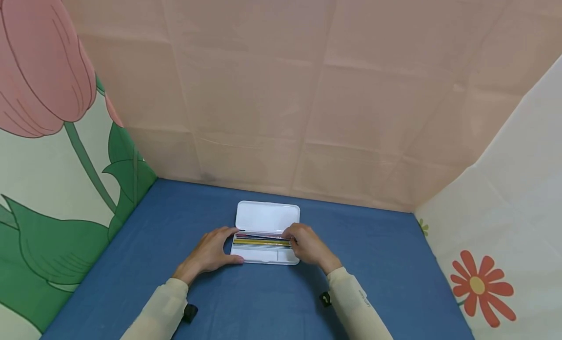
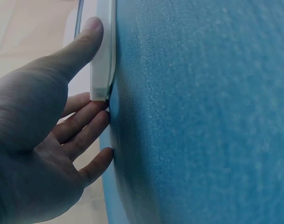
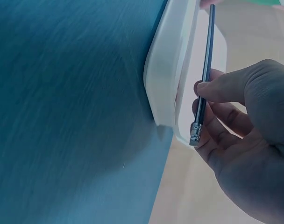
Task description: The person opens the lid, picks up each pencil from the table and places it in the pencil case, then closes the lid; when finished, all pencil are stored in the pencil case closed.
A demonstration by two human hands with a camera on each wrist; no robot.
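Observation:
A white pencil case (image 1: pixel 263 256) lies with its lid (image 1: pixel 268 216) raised at the back. Several pencils (image 1: pixel 259 242), yellow and dark ones among them, lie lengthwise inside. My left hand (image 1: pixel 210 250) holds the case at its left end, thumb on the near side and fingers toward the hinge; the left wrist view shows the thumb (image 2: pixel 88 39) against the case wall. Over the right end, my right hand (image 1: pixel 309 246) pinches a dark pencil (image 3: pixel 206 70) between thumb and fingers. Its metal-banded eraser end points back toward the palm in the right wrist view.
A blue cloth (image 1: pixel 246 301) covers the table under the case. Behind it hangs a creased beige sheet (image 1: pixel 281 110). Flower-printed panels stand at the left (image 1: pixel 88 198) and right (image 1: pixel 505 208). Each wrist carries a small black device near the sleeve cuff.

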